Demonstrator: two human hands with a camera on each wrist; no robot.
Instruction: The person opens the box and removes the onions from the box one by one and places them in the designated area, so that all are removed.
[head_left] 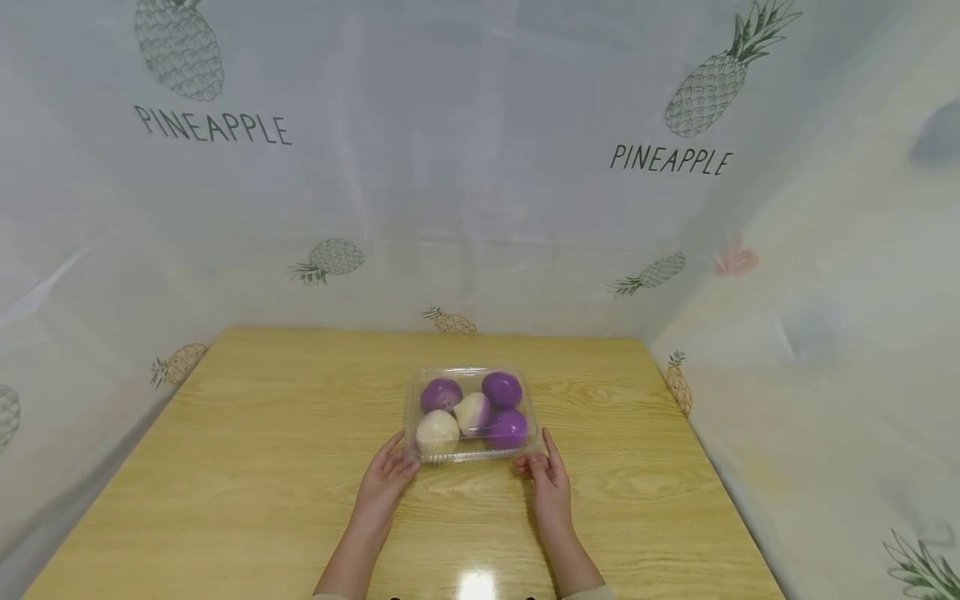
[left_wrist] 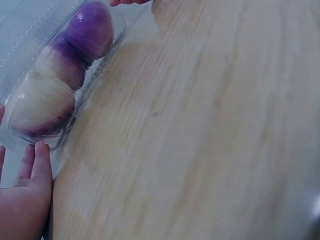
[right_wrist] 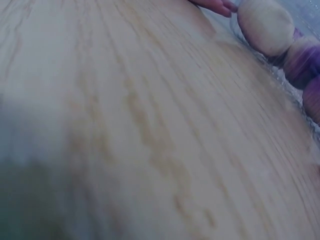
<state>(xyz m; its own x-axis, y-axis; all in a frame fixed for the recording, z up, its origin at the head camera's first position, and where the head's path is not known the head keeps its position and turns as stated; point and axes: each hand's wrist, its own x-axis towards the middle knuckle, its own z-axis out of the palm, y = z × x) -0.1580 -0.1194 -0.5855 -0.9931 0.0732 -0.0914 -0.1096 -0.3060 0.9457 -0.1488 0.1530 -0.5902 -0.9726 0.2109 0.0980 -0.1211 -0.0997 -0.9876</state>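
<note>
A clear plastic box [head_left: 474,456] lies on the wooden table, holding several round purple and white vegetables [head_left: 507,429] that look like turnips. At the box's front left corner is my left hand [head_left: 384,477], its fingers extended and touching the side. In the left wrist view, straight fingertips of the left hand [left_wrist: 27,200] meet the end of the box. My right hand [head_left: 551,487] is at the front right corner, one finger stretched along the side and the others loosely bent. The right wrist view shows white and purple turnips [right_wrist: 266,27] at its upper right; the right hand is barely visible there.
The wooden table [head_left: 300,392] extends around the box on all sides. Behind and beside it hangs a pale curtain [head_left: 480,192] printed with pineapples. A bright light reflection shows on the table near the front edge.
</note>
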